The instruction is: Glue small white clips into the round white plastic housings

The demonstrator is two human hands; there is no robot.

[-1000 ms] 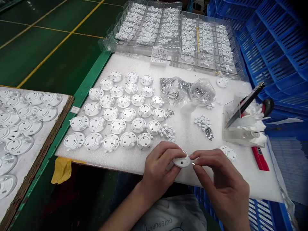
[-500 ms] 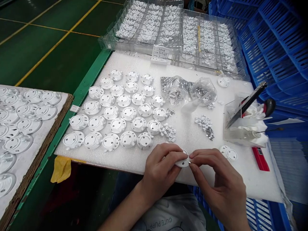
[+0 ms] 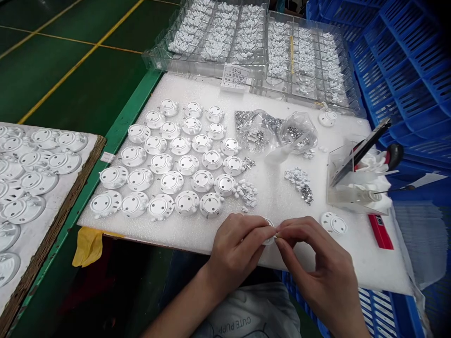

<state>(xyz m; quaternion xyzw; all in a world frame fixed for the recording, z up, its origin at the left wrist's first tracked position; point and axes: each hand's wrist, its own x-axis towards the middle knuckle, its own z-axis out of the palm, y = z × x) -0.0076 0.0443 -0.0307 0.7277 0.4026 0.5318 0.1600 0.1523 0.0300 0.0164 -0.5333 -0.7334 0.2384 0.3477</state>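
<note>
Near the front edge of the foam board, my left hand (image 3: 234, 246) is closed on a round white plastic disc (image 3: 269, 241), mostly covered by the fingers. My right hand (image 3: 319, 263) pinches a tiny white piece (image 3: 276, 237) against the disc's right edge; its shape is too small to make out. Rows of similar white round pieces (image 3: 171, 182), each with two dark dots on top, lie to the left. Beyond my hands are a heap of small white parts (image 3: 247, 193) and another heap of white parts (image 3: 296, 177) with small metal parts (image 3: 307, 194) beside it.
Clear plastic bags (image 3: 299, 131) of metal parts and a translucent bottle (image 3: 277, 154) stand mid-board. At right are a clear tool box (image 3: 340, 199), a red object (image 3: 381, 232) and blue crates (image 3: 416, 70). Clear trays (image 3: 264, 70) of white parts line the back.
Both hands stay together at the disc. The disc has tilted slightly and shows less of its face, and the right fingertips have shifted a little left against its edge.
</note>
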